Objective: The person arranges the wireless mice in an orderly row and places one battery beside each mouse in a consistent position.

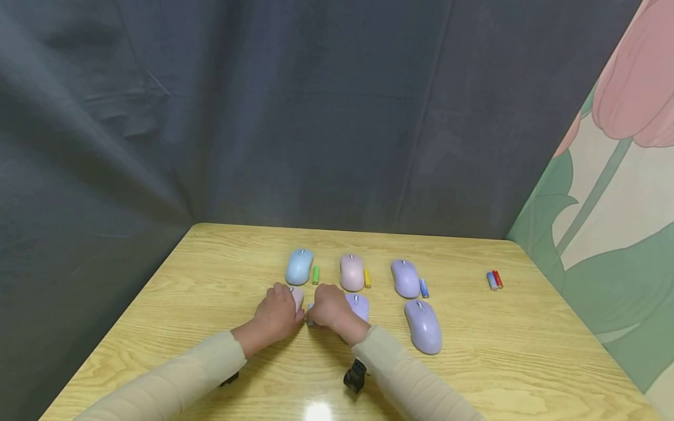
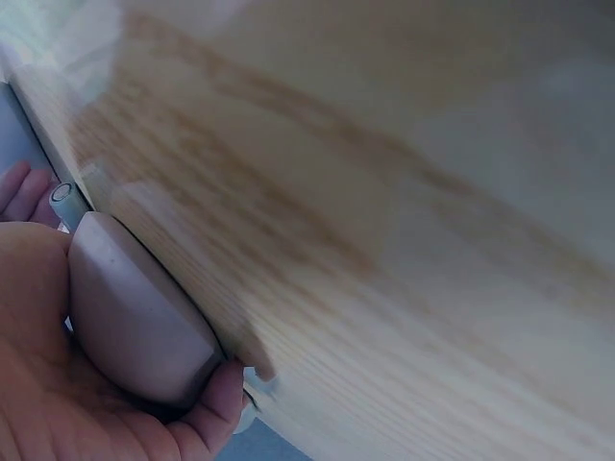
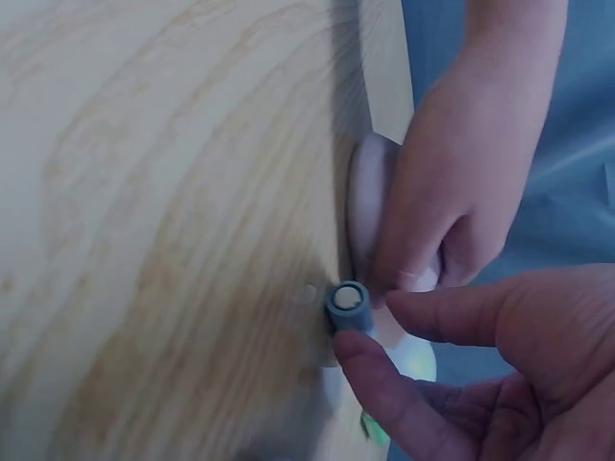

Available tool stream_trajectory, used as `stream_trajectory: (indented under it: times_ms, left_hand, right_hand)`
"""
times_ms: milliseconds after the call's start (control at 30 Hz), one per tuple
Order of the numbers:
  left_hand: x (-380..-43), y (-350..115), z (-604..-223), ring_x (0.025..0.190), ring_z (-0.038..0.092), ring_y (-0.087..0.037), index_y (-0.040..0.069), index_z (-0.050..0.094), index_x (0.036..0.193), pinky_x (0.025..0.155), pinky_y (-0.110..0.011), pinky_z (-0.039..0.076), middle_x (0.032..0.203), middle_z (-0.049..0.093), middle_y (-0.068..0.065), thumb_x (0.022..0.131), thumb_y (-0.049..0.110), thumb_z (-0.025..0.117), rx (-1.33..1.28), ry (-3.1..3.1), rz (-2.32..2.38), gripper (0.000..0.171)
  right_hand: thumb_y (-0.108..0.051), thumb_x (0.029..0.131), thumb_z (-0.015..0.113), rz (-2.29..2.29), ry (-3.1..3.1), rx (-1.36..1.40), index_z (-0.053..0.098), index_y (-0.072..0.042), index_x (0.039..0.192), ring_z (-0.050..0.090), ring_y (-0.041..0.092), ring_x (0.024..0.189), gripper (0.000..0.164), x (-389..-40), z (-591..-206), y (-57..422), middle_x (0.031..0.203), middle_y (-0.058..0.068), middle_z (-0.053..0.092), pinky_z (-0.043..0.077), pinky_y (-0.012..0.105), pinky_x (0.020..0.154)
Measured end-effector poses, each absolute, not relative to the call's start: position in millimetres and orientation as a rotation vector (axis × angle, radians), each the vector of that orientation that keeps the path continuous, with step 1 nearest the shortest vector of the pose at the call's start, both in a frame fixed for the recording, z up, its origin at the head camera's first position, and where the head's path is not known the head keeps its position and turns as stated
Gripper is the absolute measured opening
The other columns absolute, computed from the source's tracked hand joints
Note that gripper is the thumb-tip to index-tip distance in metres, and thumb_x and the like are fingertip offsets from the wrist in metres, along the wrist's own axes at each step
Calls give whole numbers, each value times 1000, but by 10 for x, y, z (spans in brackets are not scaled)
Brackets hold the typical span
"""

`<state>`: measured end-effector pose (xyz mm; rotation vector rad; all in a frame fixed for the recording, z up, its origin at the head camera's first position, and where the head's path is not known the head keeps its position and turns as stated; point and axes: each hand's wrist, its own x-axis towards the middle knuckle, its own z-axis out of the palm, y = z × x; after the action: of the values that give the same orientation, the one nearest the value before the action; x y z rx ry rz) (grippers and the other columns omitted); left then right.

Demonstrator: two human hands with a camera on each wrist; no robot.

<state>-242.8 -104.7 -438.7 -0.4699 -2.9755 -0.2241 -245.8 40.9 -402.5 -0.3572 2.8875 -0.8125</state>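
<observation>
In the head view my left hand [image 1: 276, 313] lies over a pale pink computer mouse [image 1: 297, 295] on the table. The left wrist view shows its fingers and thumb curled round the edges of that mouse [image 2: 144, 307]. Just to the right, my right hand [image 1: 329, 307] is at a small grey-blue battery [image 1: 310, 314] lying beside the pink mouse. Seen from the right wrist, thumb and forefinger flank the battery [image 3: 348, 305], the forefinger right at its side and a small gap by the thumb. A lilac mouse [image 1: 358, 304] is partly hidden behind the right hand.
Behind stand a blue mouse [image 1: 299, 266] with a green battery [image 1: 316, 275], a pink mouse [image 1: 351, 272] with a yellow battery [image 1: 367, 278], and a purple mouse [image 1: 405, 279] with a blue battery [image 1: 423, 287]. Another purple mouse [image 1: 423, 327] sits nearer. Far right lies a red battery [image 1: 497, 279] against a blue one.
</observation>
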Motion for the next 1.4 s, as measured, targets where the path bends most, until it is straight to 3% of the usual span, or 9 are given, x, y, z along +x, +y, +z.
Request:
stream_trajectory:
  times_ms: [533,767,1133,1300,1400]
  left_hand:
    - [-2400,-1045,-4346,72,45,-24,-19,49,99,52,-30,48,81,39,-16,91,31,63,-503,-2978,-140,52]
    - [-2400,-1046,-4350,71,45,-23,-20,48,102,51,-30,48,82,39,-16,91,30,63,-487,-2993,-183,53]
    - [-2392,-1036,-4353,70,43,-23,-18,48,97,51,-33,47,81,38,-15,89,27,63,-472,-2973,-266,48]
    - [-2391,-1040,-4354,70,43,-24,-18,48,97,51,-33,47,81,38,-15,89,27,63,-481,-2967,-251,48]
    - [-2396,-1041,-4358,70,44,-24,-18,48,98,51,-33,47,81,39,-16,89,27,63,-480,-2966,-256,48]
  right_hand:
    - [-24,80,80,-650,2954,-398,55,-8,65,42,13,48,33,-2426,-3698,562,54,0,46,37,25,45]
    - [-26,80,79,-601,3017,-395,46,-12,54,36,11,46,44,-2406,-3550,714,49,-4,38,32,25,43]
    - [-26,82,78,-610,3039,-331,49,-11,54,34,13,50,43,-2414,-3455,1029,52,-4,36,31,26,46]
    - [-27,83,77,-595,3079,-324,67,-5,71,46,14,56,27,-2440,-3462,1239,65,1,57,41,29,52]
    - [-28,83,77,-546,3120,-306,71,0,88,58,21,68,29,-2439,-3454,1374,83,9,67,49,35,61]
